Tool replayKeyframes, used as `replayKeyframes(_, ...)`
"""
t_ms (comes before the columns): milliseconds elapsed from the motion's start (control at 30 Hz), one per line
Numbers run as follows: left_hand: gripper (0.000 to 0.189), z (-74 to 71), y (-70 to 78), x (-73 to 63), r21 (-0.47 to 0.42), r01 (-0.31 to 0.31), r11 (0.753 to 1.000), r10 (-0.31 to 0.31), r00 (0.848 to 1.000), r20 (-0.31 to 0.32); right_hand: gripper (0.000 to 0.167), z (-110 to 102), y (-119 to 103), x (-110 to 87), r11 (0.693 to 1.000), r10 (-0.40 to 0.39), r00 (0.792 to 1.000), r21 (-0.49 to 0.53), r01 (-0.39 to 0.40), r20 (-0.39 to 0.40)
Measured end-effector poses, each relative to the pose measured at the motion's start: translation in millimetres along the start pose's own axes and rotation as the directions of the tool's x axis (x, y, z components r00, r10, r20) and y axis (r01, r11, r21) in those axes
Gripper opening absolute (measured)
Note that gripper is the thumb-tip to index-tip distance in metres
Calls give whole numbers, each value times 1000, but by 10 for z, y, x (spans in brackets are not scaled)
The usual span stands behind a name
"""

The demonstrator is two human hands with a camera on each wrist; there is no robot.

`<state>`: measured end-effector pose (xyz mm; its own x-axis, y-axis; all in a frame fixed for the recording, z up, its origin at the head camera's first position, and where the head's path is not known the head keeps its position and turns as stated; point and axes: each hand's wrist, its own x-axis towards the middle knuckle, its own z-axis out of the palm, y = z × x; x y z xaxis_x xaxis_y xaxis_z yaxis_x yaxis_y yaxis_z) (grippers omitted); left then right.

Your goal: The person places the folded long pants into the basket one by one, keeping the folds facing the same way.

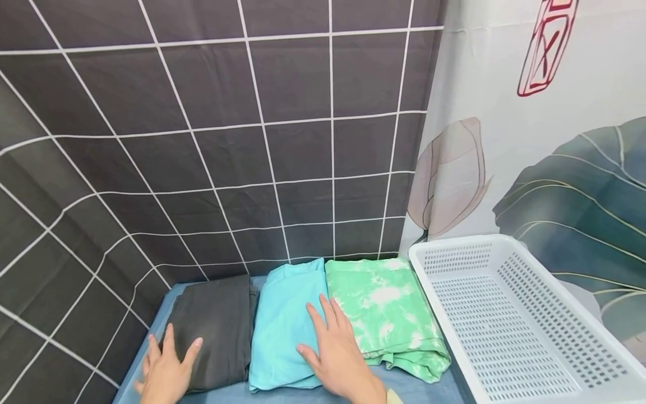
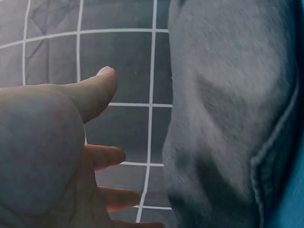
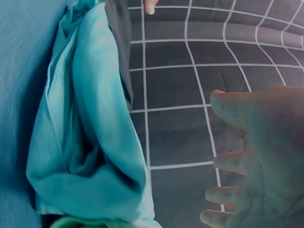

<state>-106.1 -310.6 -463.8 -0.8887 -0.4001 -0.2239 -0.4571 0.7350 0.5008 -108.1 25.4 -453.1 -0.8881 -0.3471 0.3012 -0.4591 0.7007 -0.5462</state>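
Three folded cloths lie side by side: a dark grey one (image 1: pixel 222 325), a bright turquoise one (image 1: pixel 285 314) and a green-and-white tie-dye one (image 1: pixel 383 303). My left hand (image 1: pixel 165 370) is over the near left edge of the grey cloth, fingers spread, holding nothing. In the left wrist view, a gap shows between that hand (image 2: pixel 47 147) and the cloth's folded side (image 2: pixel 228 95). Above the turquoise cloth's right part is my right hand (image 1: pixel 340 353), its fingers extended and holding nothing. The right wrist view shows this hand (image 3: pixel 266 156) apart from the turquoise folds (image 3: pixel 90 137).
A white perforated plastic basket (image 1: pixel 504 331) stands right of the green cloth, with nothing in it. The cloths rest on a blue surface (image 1: pixel 404 390). Behind them hangs a dark sheet with white grid lines (image 1: pixel 298 151), beside a leaf-patterned white curtain (image 1: pixel 484 73).
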Motion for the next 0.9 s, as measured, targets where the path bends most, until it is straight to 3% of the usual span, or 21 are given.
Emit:
replayKeyframes(333, 101, -23, -134, 55, 55, 81, 995, -80, 997, -20, 65, 214, -146, 111, 1000, 11, 998, -30, -9, 70)
replayKeyframes(533, 103, -5, -220, 122, 71, 109, 991, -108, 994, -21, 63, 302, -206, 140, 999, -34, 997, -38, 37, 74)
replayKeyframes(667, 104, 10, -245, 152, 75, 95, 993, -94, 995, -16, 63, 323, -232, 147, 998, -55, 996, -26, 56, 63)
replayKeyframes(900, 90, 58, -367, 217, 85, 1, 996, 3, 999, -41, 61, 410, -264, 194, 996, -95, 993, 6, 94, 68)
